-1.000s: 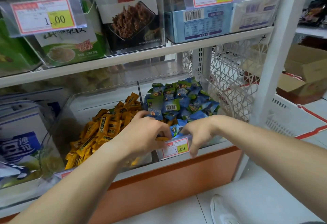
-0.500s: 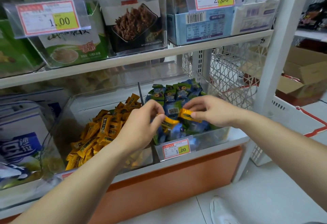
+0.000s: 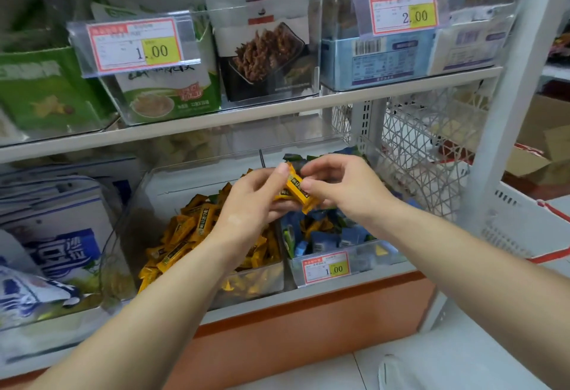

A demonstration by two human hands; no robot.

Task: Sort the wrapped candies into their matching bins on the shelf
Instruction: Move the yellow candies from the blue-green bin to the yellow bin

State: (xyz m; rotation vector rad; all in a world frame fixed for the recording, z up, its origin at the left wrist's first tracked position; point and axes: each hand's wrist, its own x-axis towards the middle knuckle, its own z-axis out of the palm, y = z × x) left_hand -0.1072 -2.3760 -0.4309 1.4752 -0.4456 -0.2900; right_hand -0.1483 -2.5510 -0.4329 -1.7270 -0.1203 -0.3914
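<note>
The clear bin (image 3: 265, 281) was smooth, shiny hard plastic! Above it, the yellow candy (image 3: 297, 189) wore glossy, crinkled film. Right of the bin, blue candies (image 3: 324, 238) gleamed in slick film, a paper price tag (image 3: 326, 268) looked matt, and farther right a cardboard box (image 3: 546, 130) showed dull brown.

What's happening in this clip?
A person is sorting candies at a shop shelf. The left hand and right hand hold yellow wrapped candies between them, above the two clear bins. The left bin is full of yellow candies. The right bin holds blue and green ones, with a few yellow pieces mixed in, so the sorting isn't finished.
</note>
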